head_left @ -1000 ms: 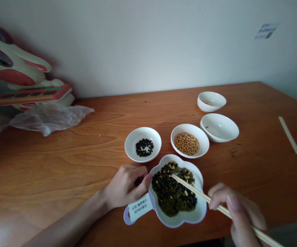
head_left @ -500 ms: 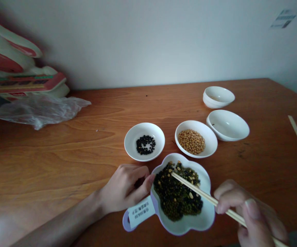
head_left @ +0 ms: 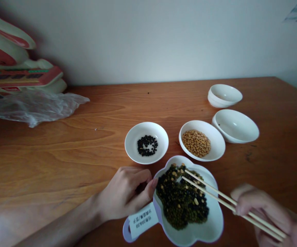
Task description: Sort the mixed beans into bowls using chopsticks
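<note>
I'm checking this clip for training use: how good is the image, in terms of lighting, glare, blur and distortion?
Head view: the light is dim and flat, with a pale glare on the lower left of the wooden table; the right hand looks soft with blur, the chopsticks sharper; the wide view seems to bow the table's far edge.

flower-shaped dish [head_left: 215,230] at front of table [head_left: 60,161] | chopsticks [head_left: 210,193] over it, tips perhaps in beans [head_left: 179,206] | left bowl [head_left: 134,137], middle bowl [head_left: 216,140] behind | right bowl [head_left: 234,125], rear bowl [head_left: 224,94] further right

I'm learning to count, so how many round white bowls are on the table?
4: a bowl of black beans, a bowl of yellow beans, a wider bowl right of those, and a small bowl farthest back.
</note>
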The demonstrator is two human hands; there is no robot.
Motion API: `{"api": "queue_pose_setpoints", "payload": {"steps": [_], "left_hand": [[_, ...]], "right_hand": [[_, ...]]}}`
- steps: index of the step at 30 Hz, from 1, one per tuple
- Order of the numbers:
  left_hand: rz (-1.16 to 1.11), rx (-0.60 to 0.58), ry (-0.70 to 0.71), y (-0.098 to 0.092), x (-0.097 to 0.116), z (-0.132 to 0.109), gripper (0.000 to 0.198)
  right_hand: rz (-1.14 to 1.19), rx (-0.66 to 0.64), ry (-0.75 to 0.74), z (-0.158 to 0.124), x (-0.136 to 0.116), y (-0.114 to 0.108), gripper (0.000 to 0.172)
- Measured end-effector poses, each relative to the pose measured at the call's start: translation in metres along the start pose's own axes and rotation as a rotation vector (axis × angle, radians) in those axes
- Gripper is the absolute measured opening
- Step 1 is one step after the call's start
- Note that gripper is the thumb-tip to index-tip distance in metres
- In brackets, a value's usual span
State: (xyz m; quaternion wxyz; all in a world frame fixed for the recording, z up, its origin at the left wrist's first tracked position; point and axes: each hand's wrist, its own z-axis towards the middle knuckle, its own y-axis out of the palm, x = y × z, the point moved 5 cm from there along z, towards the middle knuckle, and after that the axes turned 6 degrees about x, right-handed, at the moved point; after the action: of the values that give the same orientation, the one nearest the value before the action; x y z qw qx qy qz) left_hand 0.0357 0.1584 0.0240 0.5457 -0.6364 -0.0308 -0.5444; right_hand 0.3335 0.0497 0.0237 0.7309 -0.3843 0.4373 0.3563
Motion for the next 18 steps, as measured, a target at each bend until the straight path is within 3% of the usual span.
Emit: {"api": "queue_pose_setpoints", "payload": {"steps": [5, 14, 18], "left_hand": [[0.004, -0.009, 0.001, 0.0, 0.0, 0.0, 0.036], [0.007, -0.018, -0.006, 0.001, -0.002, -0.002, 0.035], [0.009, -0.018, 0.0, 0.001, -0.001, -0.001, 0.036]], "right_hand": [[0.063, -0.019, -0.082, 0.012, -0.027, 0.023, 0.07], [0.079, -0.03, -0.033, 0.019, -0.028, 0.027, 0.075], [0.051, -0.088, -0.113, 0.017, -0.032, 0.028, 0.071]]}}
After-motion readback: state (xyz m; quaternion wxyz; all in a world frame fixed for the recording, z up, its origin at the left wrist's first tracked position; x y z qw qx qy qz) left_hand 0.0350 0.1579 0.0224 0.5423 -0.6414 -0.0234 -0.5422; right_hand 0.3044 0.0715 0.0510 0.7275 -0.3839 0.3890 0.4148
